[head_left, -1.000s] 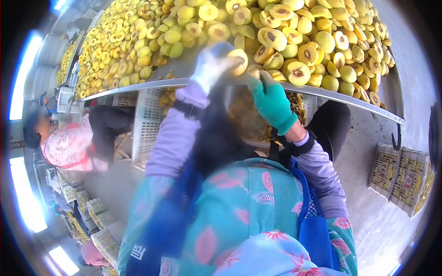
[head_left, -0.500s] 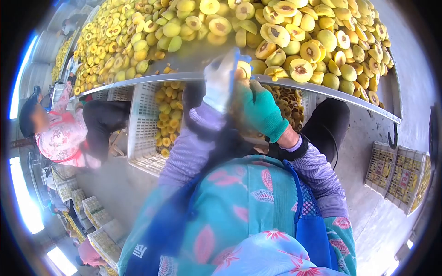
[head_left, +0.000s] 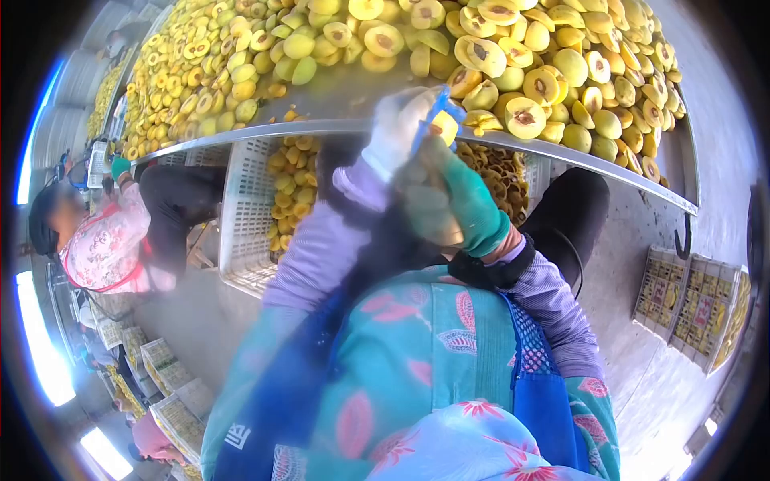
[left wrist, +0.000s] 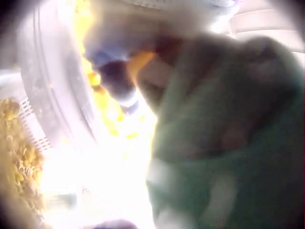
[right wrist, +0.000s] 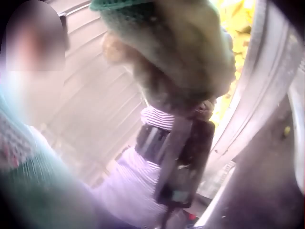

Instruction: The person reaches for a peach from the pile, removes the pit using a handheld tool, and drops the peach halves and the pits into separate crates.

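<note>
My left hand point(head_left: 399, 128), in a white glove, holds a yellow fruit half point(head_left: 449, 127) just over the table's metal edge point(head_left: 241, 144). My right hand point(head_left: 457, 192), in a green glove, comes up from below and grips a blue tool point(head_left: 433, 116) set against that fruit. The two hands touch. The left wrist view is blurred: the green glove point(left wrist: 228, 133) fills it, with the blue tool point(left wrist: 107, 55) and orange fruit flesh point(left wrist: 140, 59) beside it. In the right wrist view the green glove's soiled palm point(right wrist: 181, 47) is at the top. Below it is my striped left sleeve point(right wrist: 143, 176).
Halved yellow fruit point(head_left: 545, 72) is heaped over the long metal table. Under the table stand a white slatted crate point(head_left: 249, 216) with fruit point(head_left: 293, 184) and a second one with pieces point(head_left: 505, 172). Another person point(head_left: 112, 240) works at the left. Crates point(head_left: 698, 313) sit on the floor at right.
Both hands have drawn back from the fruit pile to the table's edge and closed together. The blue tool has come up against the fruit in my left hand.
</note>
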The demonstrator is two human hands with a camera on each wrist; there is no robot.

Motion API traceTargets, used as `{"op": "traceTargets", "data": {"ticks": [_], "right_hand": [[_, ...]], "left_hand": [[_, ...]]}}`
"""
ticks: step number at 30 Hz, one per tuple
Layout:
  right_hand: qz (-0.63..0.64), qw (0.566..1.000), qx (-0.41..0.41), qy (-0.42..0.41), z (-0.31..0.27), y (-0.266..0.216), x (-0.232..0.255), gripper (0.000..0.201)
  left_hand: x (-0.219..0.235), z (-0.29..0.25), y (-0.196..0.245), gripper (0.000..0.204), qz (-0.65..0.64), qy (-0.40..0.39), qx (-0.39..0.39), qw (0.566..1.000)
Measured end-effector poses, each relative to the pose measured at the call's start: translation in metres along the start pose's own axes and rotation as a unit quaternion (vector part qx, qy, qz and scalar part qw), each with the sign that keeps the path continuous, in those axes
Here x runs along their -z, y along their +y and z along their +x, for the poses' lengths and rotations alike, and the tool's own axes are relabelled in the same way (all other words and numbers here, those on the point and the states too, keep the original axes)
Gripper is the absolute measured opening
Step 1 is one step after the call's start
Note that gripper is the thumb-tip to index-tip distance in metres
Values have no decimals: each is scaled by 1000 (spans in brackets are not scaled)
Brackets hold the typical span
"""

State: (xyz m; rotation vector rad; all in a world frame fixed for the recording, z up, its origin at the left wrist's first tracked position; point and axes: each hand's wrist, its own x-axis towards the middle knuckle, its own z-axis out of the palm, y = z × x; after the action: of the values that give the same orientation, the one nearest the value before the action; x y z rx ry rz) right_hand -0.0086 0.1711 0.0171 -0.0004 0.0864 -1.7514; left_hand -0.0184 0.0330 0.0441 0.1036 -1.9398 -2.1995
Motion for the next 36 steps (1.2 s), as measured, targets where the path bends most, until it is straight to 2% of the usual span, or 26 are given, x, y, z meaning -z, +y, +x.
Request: {"op": "traceTargets", "data": {"ticks": [2,4,5,6,8,9,10,11,12,13,14,15,16,17,18,20,21,23,24,26,28,29,30,32,34,36], "right_hand": [[128,991,-9,-21,8,4,-13,45],[108,988,-39,-104,10,7,-27,47],[96,984,-52,-142,7,9,-29,48],[67,984,-58,-152,2,8,-27,44],[154,987,-43,-17,1,5,26,41],[196,978,-36,56,4,6,50,39],[92,988,4,127,3,9,57,34],[66,990,2,124,2,6,48,34],[42,991,0,123,0,4,33,33],[21,992,-1,124,-2,4,21,33],[-13,989,41,141,-2,3,15,28],[-46,983,85,158,0,0,10,25],[-170,957,169,162,2,-2,17,22],[-288,906,249,186,4,-4,24,21],[-480,783,350,185,12,-2,54,24],[-709,533,418,196,15,-4,68,36],[-768,446,405,217,13,-10,60,42],[-819,367,380,226,16,-17,37,47],[-819,378,373,217,20,-21,21,47],[-827,342,409,175,29,-23,23,41],[-827,329,429,155,36,-21,26,36],[-835,300,433,161,35,-18,26,35],[-842,270,436,167,35,-15,25,34],[-867,139,441,184,29,-10,21,32],[-867,129,438,200,28,-6,16,32],[-871,110,430,209,32,-4,19,34]], "left_hand": [[13,-3,-7,30,111,-15,-113,987],[30,-13,-13,30,272,32,-199,941],[43,-23,-16,32,376,77,-225,896],[70,-36,-12,35,416,51,-159,894],[141,-35,-1,39,582,10,-130,803],[163,-27,-1,39,693,-1,-154,704],[127,-8,35,36,608,113,56,784],[101,12,59,38,596,96,3,797],[86,36,59,41,629,115,-30,768],[91,74,35,47,565,161,-68,806],[84,98,21,55,604,138,-60,783],[75,121,13,61,675,71,18,734],[77,137,-6,61,710,38,23,703],[78,144,-23,62,743,6,29,668],[77,144,-23,61,721,-27,22,692],[86,135,-13,58,676,-90,14,731],[89,121,-7,53,647,-48,8,761],[108,98,-20,39,518,-10,-3,855],[111,84,-22,34,449,3,-6,894],[75,40,8,29,300,3,5,954],[59,21,16,26,403,-67,-188,893],[52,15,17,25,444,-101,-282,844],[43,8,17,27,473,-61,-302,825],[33,2,9,21,290,-13,-190,938],[28,0,-1,21,232,28,-159,959],[29,2,-17,29,308,66,-221,923]]}}
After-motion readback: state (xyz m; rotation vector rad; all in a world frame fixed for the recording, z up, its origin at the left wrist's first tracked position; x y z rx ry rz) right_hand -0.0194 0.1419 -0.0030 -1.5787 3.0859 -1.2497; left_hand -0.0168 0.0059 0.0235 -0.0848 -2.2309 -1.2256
